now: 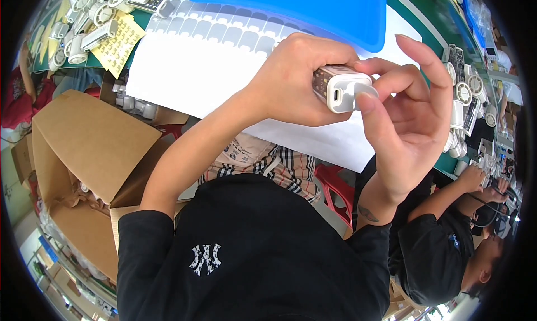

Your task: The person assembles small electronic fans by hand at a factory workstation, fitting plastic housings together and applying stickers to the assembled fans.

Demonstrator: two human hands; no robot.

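My left hand (299, 77) is wrapped round a brown-patterned device with a white end (342, 104), perhaps a handheld fan's handle. That end faces me and shows a small oval charging port. A translucent grey sticker (364, 91) lies partly against the white end, beside the port. The thumb and index finger of my right hand (411, 108) pinch the sticker's outer edge, while the other fingers stand spread. Behind my left hand is a sheet of similar grey stickers (224, 33), in rows on white backing. How far the device reaches inside my left hand is hidden.
White paper (179, 69) covers the table before me, with a blue tray (291, 7) at its far side. Several handheld fans (89, 19) lie far left near a yellow sheet (120, 44); more are at right. An open cardboard box (89, 147) stands left. A co-worker (436, 248) sits right.
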